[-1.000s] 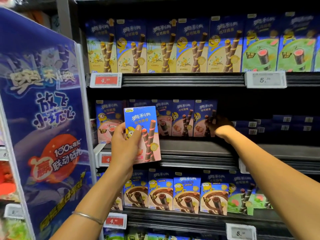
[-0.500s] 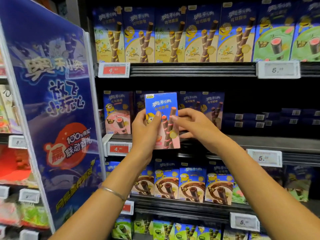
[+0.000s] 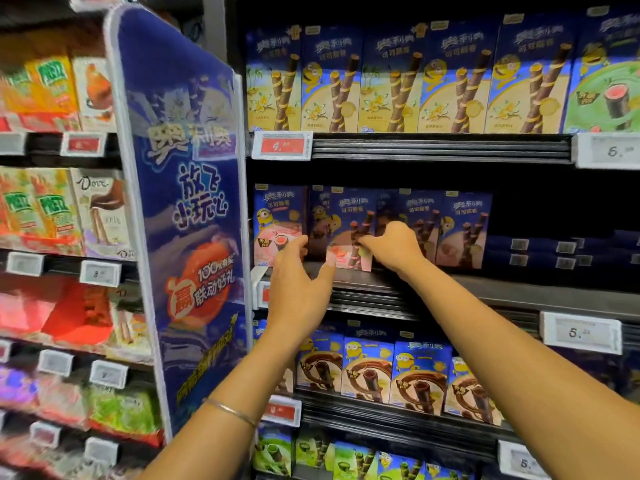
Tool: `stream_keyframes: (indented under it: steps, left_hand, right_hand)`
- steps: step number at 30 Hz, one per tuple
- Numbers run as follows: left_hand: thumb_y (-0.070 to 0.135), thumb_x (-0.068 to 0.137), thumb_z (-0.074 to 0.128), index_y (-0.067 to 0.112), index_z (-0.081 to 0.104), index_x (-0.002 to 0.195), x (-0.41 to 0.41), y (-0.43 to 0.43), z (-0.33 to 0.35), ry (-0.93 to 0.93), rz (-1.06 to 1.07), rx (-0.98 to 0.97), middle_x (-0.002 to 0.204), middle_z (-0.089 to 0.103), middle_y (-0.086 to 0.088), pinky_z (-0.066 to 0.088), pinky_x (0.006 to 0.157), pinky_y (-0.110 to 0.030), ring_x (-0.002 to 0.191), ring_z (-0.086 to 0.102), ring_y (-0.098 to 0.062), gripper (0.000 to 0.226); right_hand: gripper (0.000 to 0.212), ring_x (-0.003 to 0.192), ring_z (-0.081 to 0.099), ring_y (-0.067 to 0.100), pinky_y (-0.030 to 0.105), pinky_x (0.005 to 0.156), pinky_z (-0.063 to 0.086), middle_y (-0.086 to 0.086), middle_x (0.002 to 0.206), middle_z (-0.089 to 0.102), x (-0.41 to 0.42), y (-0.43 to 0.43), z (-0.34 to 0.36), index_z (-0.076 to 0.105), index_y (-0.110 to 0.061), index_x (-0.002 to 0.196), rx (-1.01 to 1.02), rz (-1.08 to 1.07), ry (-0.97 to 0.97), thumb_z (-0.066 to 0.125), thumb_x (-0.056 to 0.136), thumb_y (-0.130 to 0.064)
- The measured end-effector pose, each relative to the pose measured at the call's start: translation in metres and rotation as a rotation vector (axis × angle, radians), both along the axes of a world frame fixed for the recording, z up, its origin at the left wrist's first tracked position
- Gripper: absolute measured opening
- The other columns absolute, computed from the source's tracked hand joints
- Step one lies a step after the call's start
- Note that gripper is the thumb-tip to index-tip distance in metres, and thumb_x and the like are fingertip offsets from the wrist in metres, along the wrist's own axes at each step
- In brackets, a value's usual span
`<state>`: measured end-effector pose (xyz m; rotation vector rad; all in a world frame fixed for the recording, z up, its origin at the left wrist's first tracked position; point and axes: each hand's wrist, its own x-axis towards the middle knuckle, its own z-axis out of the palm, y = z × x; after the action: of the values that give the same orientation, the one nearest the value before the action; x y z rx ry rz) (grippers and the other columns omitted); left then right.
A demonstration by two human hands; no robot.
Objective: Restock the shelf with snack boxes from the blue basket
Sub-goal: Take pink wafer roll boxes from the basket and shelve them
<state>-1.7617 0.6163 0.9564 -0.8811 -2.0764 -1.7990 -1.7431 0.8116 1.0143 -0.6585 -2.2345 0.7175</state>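
Note:
A blue snack box [image 3: 347, 216] with a pink lower front stands upright on the middle shelf [image 3: 467, 289], in the row's second place from the left. My right hand [image 3: 394, 245] grips its right edge, fingers curled over the front. My left hand [image 3: 301, 282] is spread open just left of and below the box, the thumb tip by its lower left corner and the fingers in front of the neighbouring pink box [image 3: 278, 223]. Two more boxes [image 3: 462, 230] stand to the right. The blue basket is out of view.
A tall blue advertising panel [image 3: 194, 202] juts out on the left of the bay. The middle shelf right of the row is dark, with flat boxes [image 3: 540, 251] lying far back. Full rows stand above [image 3: 391, 81] and below [image 3: 394, 372]. Price tags [image 3: 281, 145] line the shelf edges.
The box went from in front of the shelf, held in both hands, back into the middle-shelf row. My left hand let go and opened; the right followed it in. The camera swung right.

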Motion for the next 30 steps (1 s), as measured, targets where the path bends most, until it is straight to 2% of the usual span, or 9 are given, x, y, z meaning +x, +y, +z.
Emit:
stream_keyframes:
  steps: [4, 10, 14, 18, 21, 23, 25, 27, 30]
  left_hand:
    - [0.033, 0.099, 0.07, 0.016, 0.048, 0.149, -0.005, -0.009, 0.003, 0.042, 0.146, -0.047, 0.151, 0.044, -0.011, 0.042, 0.115, -0.042, 0.138, 0.047, -0.029, 0.057]
    - [0.026, 0.097, 0.071, 0.01, 0.051, 0.14, -0.02, -0.009, 0.012, -0.005, 0.098, 0.02, 0.138, 0.055, -0.015, 0.051, 0.104, -0.054, 0.122, 0.058, -0.035, 0.05]
    - [0.026, 0.096, 0.071, 0.018, 0.05, 0.141, -0.025, -0.008, 0.01, -0.03, 0.063, 0.089, 0.136, 0.058, -0.008, 0.053, 0.105, -0.049, 0.12, 0.061, -0.027, 0.05]
    - [0.024, 0.099, 0.07, 0.034, 0.048, 0.131, -0.023, -0.008, 0.006, -0.057, 0.029, 0.184, 0.125, 0.058, 0.011, 0.051, 0.095, -0.026, 0.111, 0.06, -0.003, 0.04]
    - [0.019, 0.101, 0.068, 0.026, 0.055, 0.134, -0.009, -0.011, 0.006, -0.042, 0.004, 0.25, 0.121, 0.06, 0.014, 0.046, 0.089, -0.009, 0.106, 0.059, 0.011, 0.035]
    - [0.019, 0.103, 0.067, 0.02, 0.057, 0.14, 0.007, -0.017, 0.002, -0.072, -0.038, 0.276, 0.127, 0.064, 0.007, 0.049, 0.095, -0.012, 0.111, 0.062, 0.006, 0.039]
    - [0.018, 0.104, 0.066, 0.018, 0.059, 0.141, 0.024, -0.023, -0.007, -0.136, -0.104, 0.324, 0.126, 0.069, 0.005, 0.055, 0.096, -0.022, 0.112, 0.068, 0.0, 0.038]
    - [0.018, 0.104, 0.066, 0.018, 0.062, 0.135, 0.042, -0.027, -0.022, -0.209, -0.163, 0.371, 0.118, 0.076, 0.003, 0.062, 0.088, -0.03, 0.11, 0.074, -0.012, 0.032]
    - [0.026, 0.101, 0.062, 0.022, 0.063, 0.127, 0.073, -0.027, -0.059, -0.354, -0.247, 0.363, 0.112, 0.08, 0.0, 0.062, 0.074, -0.027, 0.104, 0.078, -0.018, 0.027]
  right_hand:
    - [0.029, 0.079, 0.053, 0.029, 0.032, 0.068, 0.04, 0.012, 0.087, 0.058, -0.027, -0.006, -0.002, 0.048, -0.013, 0.066, 0.054, -0.077, -0.131, 0.06, 0.091, -0.025]
    - [0.015, 0.097, 0.064, 0.037, 0.033, 0.072, 0.044, 0.018, 0.101, 0.067, -0.041, -0.009, -0.011, 0.057, -0.008, 0.082, 0.033, -0.1, -0.138, 0.056, 0.093, -0.018]
    - [0.018, 0.083, 0.058, 0.032, 0.033, 0.068, 0.042, 0.018, 0.098, 0.067, -0.047, -0.008, -0.015, 0.057, -0.006, 0.08, 0.015, -0.082, -0.147, 0.058, 0.093, -0.019]
    - [0.038, 0.079, 0.056, 0.029, 0.03, 0.061, 0.039, 0.009, 0.078, 0.06, -0.043, -0.006, -0.014, 0.047, -0.013, 0.064, 0.007, -0.026, -0.132, 0.064, 0.094, -0.029]
    - [0.041, 0.082, 0.062, 0.029, 0.035, 0.063, 0.052, 0.008, 0.078, 0.06, -0.02, -0.009, -0.009, 0.051, -0.01, 0.073, -0.07, 0.065, -0.021, 0.073, 0.089, -0.041]
    - [0.037, 0.094, 0.067, 0.025, 0.046, 0.082, 0.059, 0.008, 0.095, 0.068, 0.011, -0.015, -0.011, 0.062, -0.009, 0.093, -0.134, 0.16, 0.113, 0.075, 0.087, -0.044]
    - [0.028, 0.097, 0.07, 0.015, 0.042, 0.088, 0.059, -0.001, 0.102, 0.072, 0.056, -0.024, -0.02, 0.069, -0.018, 0.106, -0.114, 0.243, 0.253, 0.074, 0.089, -0.04]
    - [0.014, 0.095, 0.071, 0.011, 0.035, 0.085, 0.06, -0.006, 0.099, 0.075, 0.111, -0.032, -0.039, 0.072, -0.024, 0.102, -0.113, 0.317, 0.382, 0.071, 0.092, -0.034]
    - [0.01, 0.093, 0.075, 0.015, 0.028, 0.078, 0.059, -0.002, 0.091, 0.077, 0.194, -0.036, -0.088, 0.075, -0.024, 0.09, -0.231, 0.292, 0.475, 0.067, 0.093, -0.029]
